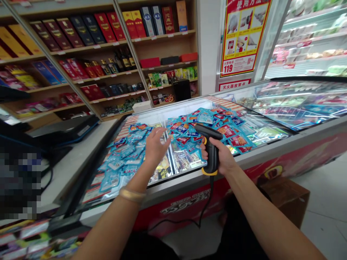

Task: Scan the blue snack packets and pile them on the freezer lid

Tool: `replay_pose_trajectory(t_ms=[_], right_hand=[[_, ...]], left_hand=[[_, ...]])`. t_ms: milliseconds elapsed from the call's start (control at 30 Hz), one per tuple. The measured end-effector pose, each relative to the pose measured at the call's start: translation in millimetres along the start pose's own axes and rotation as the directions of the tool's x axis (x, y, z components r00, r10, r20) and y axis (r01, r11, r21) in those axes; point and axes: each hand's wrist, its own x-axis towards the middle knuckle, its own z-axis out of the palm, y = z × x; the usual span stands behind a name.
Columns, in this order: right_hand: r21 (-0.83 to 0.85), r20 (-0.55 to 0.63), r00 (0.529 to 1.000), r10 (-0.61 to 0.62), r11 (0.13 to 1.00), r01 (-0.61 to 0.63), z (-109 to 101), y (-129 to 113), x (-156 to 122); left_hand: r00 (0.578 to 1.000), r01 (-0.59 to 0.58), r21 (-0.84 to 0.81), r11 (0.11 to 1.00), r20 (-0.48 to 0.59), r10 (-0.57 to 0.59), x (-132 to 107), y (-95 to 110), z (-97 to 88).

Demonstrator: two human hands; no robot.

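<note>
My right hand (222,154) is wrapped round the handle of a black and yellow barcode scanner (212,151), whose head points left over the packets. A cable drops from its base and loops toward the left. Held above the glass top of the freezer (173,177), my left hand (156,144) has its fingers apart and holds nothing. Small blue packets lie on the glass in two groups: a left pile (127,155) beside my left hand and a right pile (200,126), with red and dark blue prints, under and behind the scanner.
Shelves (94,47) of boxed goods and bottles stand behind the freezer. A counter (67,166) with dark equipment is at the left. A cardboard box (288,198) sits on the floor at the right. Another glass-topped section (300,101) extends to the right.
</note>
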Motion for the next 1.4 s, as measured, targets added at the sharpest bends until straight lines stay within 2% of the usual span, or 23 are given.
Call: replay_pose_trajectory(t_ms=[100, 167, 233, 333, 400, 433, 500, 600, 667, 767, 900, 1000, 1067, 1167, 1300, 1400], right_hand=[[-0.004, 0.04, 0.998, 0.049, 0.999, -0.049, 21, 19, 1], [0.002, 0.067, 0.993, 0.092, 0.996, -0.093, 35, 31, 1], [0.002, 0.088, 0.987, 0.137, 0.99, -0.138, 46, 43, 1], [-0.015, 0.107, 0.977, 0.186, 0.983, -0.185, 58, 55, 0], [-0.045, 0.118, 0.972, 0.205, 0.979, -0.201, 63, 59, -2], [-0.065, 0.124, 0.969, 0.214, 0.976, -0.207, 64, 60, -3], [-0.099, 0.133, 0.966, 0.223, 0.973, -0.211, 65, 59, -4], [-0.115, 0.137, 0.967, 0.216, 0.973, -0.201, 65, 58, -6], [-0.119, 0.136, 0.968, 0.212, 0.973, -0.196, 64, 58, -6], [-0.131, 0.131, 0.968, 0.212, 0.972, -0.195, 64, 59, -6], [-0.138, 0.121, 0.968, 0.22, 0.969, -0.203, 64, 59, -5], [-0.138, 0.116, 0.969, 0.219, 0.969, -0.203, 64, 58, -5], [-0.14, 0.114, 0.969, 0.22, 0.969, -0.204, 65, 57, -6], [-0.146, 0.111, 0.97, 0.218, 0.969, -0.201, 65, 58, -6], [-0.142, 0.116, 0.97, 0.214, 0.97, -0.197, 64, 59, -5], [-0.152, 0.136, 0.967, 0.217, 0.969, -0.196, 64, 58, -5]], left_hand=[[0.993, 0.121, 0.101, 0.987, -0.026, -0.119, -22, -37, -32.2], [0.972, 0.234, 0.191, 0.953, -0.056, -0.227, -35, -59, -51.5], [0.933, 0.358, 0.297, 0.885, -0.089, -0.348, -44, -76, -66.6], [0.842, 0.511, 0.439, 0.739, -0.08, -0.534, -54, -91, -78.4], [0.794, 0.536, 0.499, 0.681, -0.024, -0.607, -58, -94, -79.3], [0.787, 0.529, 0.511, 0.677, 0.004, -0.617, -60, -95, -78.2], [0.804, 0.509, 0.498, 0.703, 0.018, -0.595, -62, -97, -74.6], [0.844, 0.503, 0.414, 0.759, -0.047, -0.534, -65, -100, -69.9], [0.849, 0.517, 0.354, 0.779, -0.1, -0.518, -66, -101, -69.2], [0.822, 0.566, 0.294, 0.77, -0.133, -0.554, -66, -97, -71.7], [0.772, 0.625, 0.292, 0.724, -0.093, -0.628, -61, -83, -78.2], [0.756, 0.644, 0.278, 0.713, -0.089, -0.648, -57, -72, -82.8], [0.758, 0.65, 0.219, 0.727, -0.123, -0.64, -55, -67, -84.7], [0.795, 0.6, 0.087, 0.795, -0.17, -0.582, -56, -66, -84.3], [0.872, 0.43, -0.094, 0.898, -0.214, -0.44, -59, -67, -78.1], [0.942, 0.245, -0.153, 0.957, -0.194, -0.272, -62, -63, -73.8]])
